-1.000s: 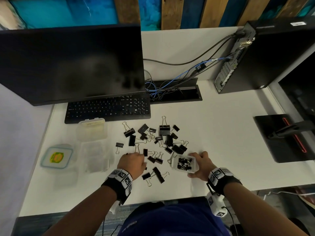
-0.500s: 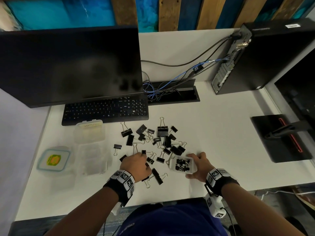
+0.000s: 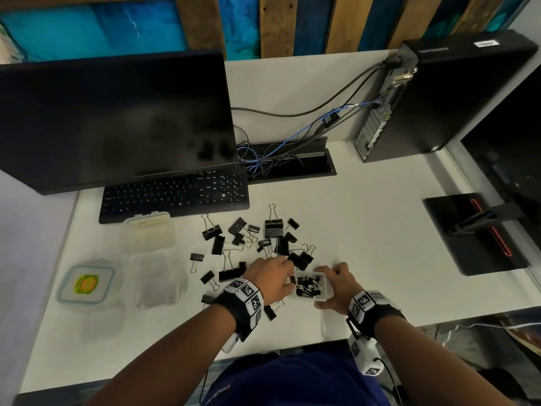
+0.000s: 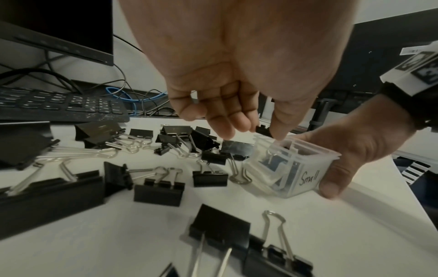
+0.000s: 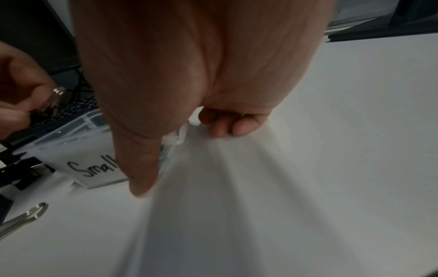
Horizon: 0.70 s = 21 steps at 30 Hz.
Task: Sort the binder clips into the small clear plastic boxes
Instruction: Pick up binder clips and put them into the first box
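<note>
Small black binder clip (image 4: 262,130) pinched in left hand (image 3: 270,281), poised at rim of small clear plastic box marked "Small" (image 4: 288,169). Box gripped by right hand (image 3: 336,288), resting on white bench (image 3: 366,230), part-filled with small clips.

Clip best released only once fully over opening; box to be kept level and steady.

Loose black binder clips of mixed sizes (image 3: 263,238) scattered just beside box, unsorted.

Clip mostly hidden by fingers. Other clear plastic boxes (image 3: 152,256) at left faint; contents not discernible.

The clear plastic box (image 4: 288,168) bears the handwritten word "Small".
</note>
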{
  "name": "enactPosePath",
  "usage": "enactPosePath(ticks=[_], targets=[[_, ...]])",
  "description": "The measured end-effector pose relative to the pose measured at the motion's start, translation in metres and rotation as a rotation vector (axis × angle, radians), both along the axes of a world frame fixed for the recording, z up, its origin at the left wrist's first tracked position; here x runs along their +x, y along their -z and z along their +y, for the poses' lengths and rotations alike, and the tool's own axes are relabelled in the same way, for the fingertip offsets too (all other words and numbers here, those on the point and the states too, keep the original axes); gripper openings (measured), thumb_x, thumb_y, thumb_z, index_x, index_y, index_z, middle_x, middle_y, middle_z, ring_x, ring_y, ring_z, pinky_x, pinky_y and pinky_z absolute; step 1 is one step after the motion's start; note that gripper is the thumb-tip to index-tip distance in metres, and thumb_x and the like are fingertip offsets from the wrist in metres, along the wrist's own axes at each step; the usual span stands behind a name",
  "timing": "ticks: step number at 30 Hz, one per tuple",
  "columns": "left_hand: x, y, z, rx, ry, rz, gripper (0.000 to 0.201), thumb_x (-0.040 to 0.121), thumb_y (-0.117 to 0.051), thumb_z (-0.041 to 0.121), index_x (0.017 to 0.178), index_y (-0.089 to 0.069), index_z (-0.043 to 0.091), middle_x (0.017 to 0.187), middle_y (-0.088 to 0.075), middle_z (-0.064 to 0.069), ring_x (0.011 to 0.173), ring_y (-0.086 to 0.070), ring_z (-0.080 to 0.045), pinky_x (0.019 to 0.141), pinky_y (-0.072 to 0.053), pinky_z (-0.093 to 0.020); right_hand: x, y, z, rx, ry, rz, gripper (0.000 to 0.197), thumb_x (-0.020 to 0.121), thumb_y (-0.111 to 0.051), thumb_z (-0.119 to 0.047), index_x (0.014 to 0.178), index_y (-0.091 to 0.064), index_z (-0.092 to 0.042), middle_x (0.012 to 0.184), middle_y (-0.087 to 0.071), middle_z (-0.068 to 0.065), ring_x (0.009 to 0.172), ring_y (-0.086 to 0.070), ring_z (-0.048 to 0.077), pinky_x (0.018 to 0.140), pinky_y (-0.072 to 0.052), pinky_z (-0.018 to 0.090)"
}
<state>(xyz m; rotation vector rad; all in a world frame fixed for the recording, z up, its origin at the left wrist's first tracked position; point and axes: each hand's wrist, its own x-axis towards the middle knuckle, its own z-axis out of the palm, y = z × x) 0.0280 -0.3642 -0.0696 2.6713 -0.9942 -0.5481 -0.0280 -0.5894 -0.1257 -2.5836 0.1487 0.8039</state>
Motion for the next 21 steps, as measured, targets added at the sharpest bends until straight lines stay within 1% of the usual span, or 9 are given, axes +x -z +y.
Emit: enactPosePath(ticks=[3, 5, 7, 10, 13, 15, 17, 18, 21], targets=[[0.001, 0.001, -0.003, 0.015, 0.005, 0.022, 0.033, 0.09, -0.054, 0.045, 0.115, -0.054, 0.024, 0.11, -0.055, 0.005, 0.098, -0.055, -0.016, 0.085, -0.044, -0.035, 0.0, 0.001, -0.002, 0.006, -0.003, 0.0, 0.083, 0.065, -0.081, -0.051, 0.135, -0.038, -0.044, 0.111, -0.023, -0.002, 0.109, -0.049, 0.026, 0.095, -0.05, 0.042], [0.002, 0.004, -0.001, 0.007, -0.029, 0.038, 0.032, 0.09, -0.054, 0.046, 0.116, -0.054, 0.026, 0.112, -0.055, 0.007, 0.1, -0.055, -0.015, 0.087, -0.044, -0.035, 0.0, 0.002, -0.003, 0.019, -0.005, -0.009, 0.083, 0.065, -0.082, -0.05, 0.136, -0.039, -0.043, 0.112, -0.024, -0.002, 0.109, -0.048, 0.026, 0.094, -0.05, 0.042], [0.005, 0.004, 0.006, -0.03, -0.1, 0.042, 0.025, 0.093, -0.051, 0.039, 0.114, -0.056, 0.026, 0.113, -0.056, 0.008, 0.098, -0.057, -0.014, 0.085, -0.045, -0.033, 0.0, 0.003, -0.005, 0.034, -0.006, -0.013, 0.083, 0.065, -0.082, -0.049, 0.136, -0.039, -0.043, 0.112, -0.025, -0.002, 0.108, -0.047, 0.025, 0.094, -0.05, 0.041], [0.016, 0.002, 0.023, -0.019, -0.237, 0.034, 0.017, 0.095, -0.046, 0.025, 0.104, -0.06, 0.025, 0.106, -0.059, 0.007, 0.09, -0.058, -0.014, 0.078, -0.049, -0.029, 0.001, 0.004, -0.007, 0.051, -0.005, -0.014, 0.084, 0.065, -0.083, -0.048, 0.136, -0.039, -0.042, 0.113, -0.027, -0.002, 0.108, -0.048, 0.025, 0.094, -0.051, 0.041], [0.03, 0.003, 0.037, 0.076, -0.279, 0.02, 0.017, 0.091, -0.047, 0.021, 0.101, -0.06, 0.025, 0.103, -0.057, 0.006, 0.097, -0.056, -0.017, 0.081, -0.048, -0.031, 0.002, 0.004, -0.009, 0.072, -0.008, -0.01, 0.085, 0.065, -0.084, -0.046, 0.137, -0.039, -0.039, 0.113, -0.026, -0.001, 0.107, -0.051, 0.026, 0.094, -0.051, 0.04], [0.037, 0.008, 0.04, 0.094, -0.268, 0.005, 0.025, 0.091, -0.047, 0.02, 0.111, -0.06, 0.026, 0.11, -0.055, 0.005, 0.106, -0.051, -0.018, 0.087, -0.046, -0.033, 0.003, 0.004, -0.011, 0.084, -0.009, -0.009, 0.086, 0.065, -0.084, -0.046, 0.137, -0.039, -0.039, 0.113, -0.026, -0.002, 0.106, -0.052, 0.027, 0.094, -0.051, 0.04], [0.041, 0.014, 0.037, 0.068, -0.22, -0.02, 0.039, 0.09, -0.048, 0.019, 0.127, -0.053, 0.029, 0.12, -0.051, 0.004, 0.112, -0.046, -0.018, 0.092, -0.044, -0.035, 0.003, 0.004, -0.012, 0.091, -0.008, -0.006, 0.086, 0.064, -0.084, -0.046, 0.137, -0.04, -0.039, 0.114, -0.026, -0.002, 0.105, -0.053, 0.027, 0.093, -0.051, 0.04], [0.042, 0.016, 0.035, 0.068, -0.175, -0.021, 0.045, 0.09, -0.049, 0.018, 0.133, -0.049, 0.032, 0.121, -0.049, 0.004, 0.113, -0.045, -0.018, 0.093, -0.044, -0.035, 0.004, 0.004, -0.012, 0.093, -0.01, -0.005, 0.086, 0.064, -0.084, -0.046, 0.137, -0.04, -0.039, 0.114, -0.027, -0.002, 0.105, -0.053, 0.027, 0.093, -0.051, 0.04], [0.039, 0.02, 0.026, 0.112, -0.046, -0.013, 0.057, 0.088, -0.049, 0.011, 0.139, -0.043, 0.036, 0.122, -0.046, 0.003, 0.113, -0.044, -0.019, 0.093, -0.041, -0.037, 0.004, 0.005, -0.013, 0.096, -0.016, -0.001, 0.086, 0.064, -0.083, -0.047, 0.137, -0.039, -0.039, 0.114, -0.027, -0.001, 0.105, -0.053, 0.027, 0.093, -0.051, 0.04]])
